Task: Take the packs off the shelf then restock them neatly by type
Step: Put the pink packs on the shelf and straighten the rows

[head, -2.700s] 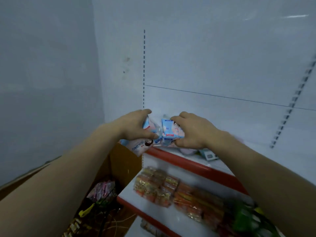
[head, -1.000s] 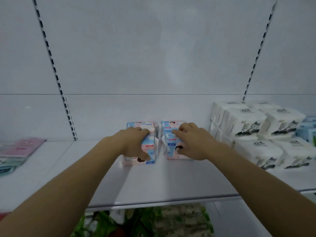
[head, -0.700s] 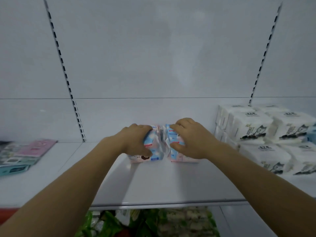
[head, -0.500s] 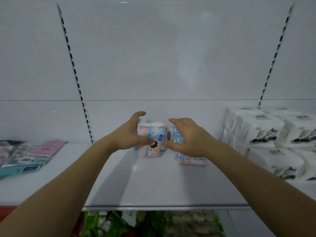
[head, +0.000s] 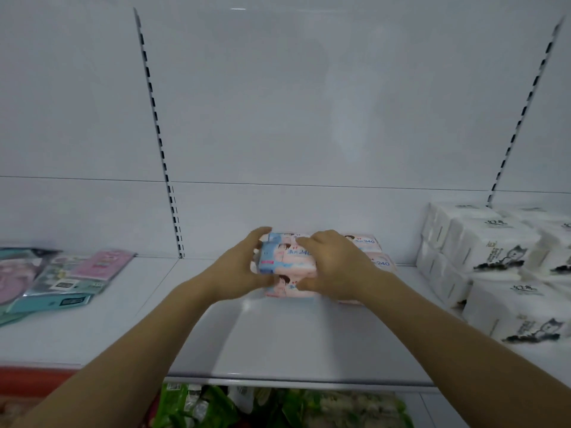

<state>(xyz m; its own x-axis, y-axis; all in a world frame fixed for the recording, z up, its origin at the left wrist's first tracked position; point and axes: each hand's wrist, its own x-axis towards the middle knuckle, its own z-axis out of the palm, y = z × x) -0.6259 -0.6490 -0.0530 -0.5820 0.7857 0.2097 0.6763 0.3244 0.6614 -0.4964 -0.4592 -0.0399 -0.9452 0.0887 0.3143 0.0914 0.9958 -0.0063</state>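
Now my left hand (head: 236,270) and right hand (head: 332,267) both grip the top pink-and-blue pack (head: 285,259), set on another at mid-shelf (head: 278,344), a second stack (head: 375,253) just beside. Risk: soft wrapper, pack slightly askew; letting go unevenly could slide it off.

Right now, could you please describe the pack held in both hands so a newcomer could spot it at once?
Look at the white shelf, midway between the flat pink packets on the left and the white tissue bundles on the right. There the left hand and right hand grip the held pack, atop another like it. Unlike the "240" packs behind, it is the one being gripped.
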